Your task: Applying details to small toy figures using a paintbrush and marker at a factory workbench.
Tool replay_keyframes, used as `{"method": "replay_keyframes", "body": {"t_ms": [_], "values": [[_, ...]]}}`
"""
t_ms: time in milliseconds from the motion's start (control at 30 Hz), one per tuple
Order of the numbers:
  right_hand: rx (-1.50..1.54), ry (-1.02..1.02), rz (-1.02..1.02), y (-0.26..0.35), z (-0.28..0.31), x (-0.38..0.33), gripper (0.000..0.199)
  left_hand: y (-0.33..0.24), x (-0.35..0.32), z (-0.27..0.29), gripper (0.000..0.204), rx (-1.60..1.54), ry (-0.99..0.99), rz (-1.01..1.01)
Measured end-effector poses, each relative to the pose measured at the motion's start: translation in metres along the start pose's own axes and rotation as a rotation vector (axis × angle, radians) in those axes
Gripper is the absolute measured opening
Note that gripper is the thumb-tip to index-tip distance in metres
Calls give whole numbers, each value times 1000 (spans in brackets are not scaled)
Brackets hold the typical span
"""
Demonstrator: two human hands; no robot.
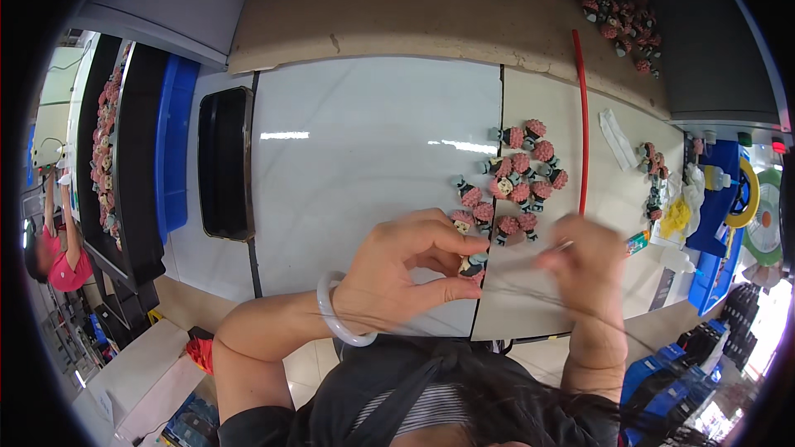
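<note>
My left hand (pixel 406 269), with a pale bangle on its wrist, pinches a small figurine (pixel 473 265) with a teal body between thumb and fingers, just above the white table (pixel 364 165). My right hand (pixel 584 261) is blurred and grips a thin stick-like tool (pixel 563 246) whose tip points left toward the figurine. Just beyond both hands lies a cluster of several small figurines with pink tops (pixel 517 178), spread over the seam between two white panels.
An empty black tray (pixel 224 164) lies at the table's left. More pink figurines (pixel 621 12) sit on the brown board at the back right and on a rack (pixel 106 145) at far left. A red rod (pixel 582 116), white cloth, bottles and blue bins crowd the right. A person stands at far left.
</note>
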State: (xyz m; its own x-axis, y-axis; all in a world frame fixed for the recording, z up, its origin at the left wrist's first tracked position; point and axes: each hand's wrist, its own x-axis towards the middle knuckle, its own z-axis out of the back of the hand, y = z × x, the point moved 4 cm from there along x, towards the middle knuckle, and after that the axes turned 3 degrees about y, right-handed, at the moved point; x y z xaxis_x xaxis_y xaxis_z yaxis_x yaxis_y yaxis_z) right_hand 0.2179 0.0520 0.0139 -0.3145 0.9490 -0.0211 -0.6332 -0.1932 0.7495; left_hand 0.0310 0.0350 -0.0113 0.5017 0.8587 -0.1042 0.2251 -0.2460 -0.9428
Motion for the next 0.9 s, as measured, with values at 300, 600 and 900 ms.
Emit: {"method": "replay_keyframes", "body": {"t_ms": [300, 600, 900], "values": [[-424, 36, -321, -44, 34, 9, 15, -13, -1, 3, 40, 448, -69, -203], [654, -466, 350, 27, 33, -29, 18, -9, 1, -3, 39, 423, -119, -196], [403, -108, 400, 38, 7, -19, 10, -13, -3, -4, 34, 477, -195, -158]]}}
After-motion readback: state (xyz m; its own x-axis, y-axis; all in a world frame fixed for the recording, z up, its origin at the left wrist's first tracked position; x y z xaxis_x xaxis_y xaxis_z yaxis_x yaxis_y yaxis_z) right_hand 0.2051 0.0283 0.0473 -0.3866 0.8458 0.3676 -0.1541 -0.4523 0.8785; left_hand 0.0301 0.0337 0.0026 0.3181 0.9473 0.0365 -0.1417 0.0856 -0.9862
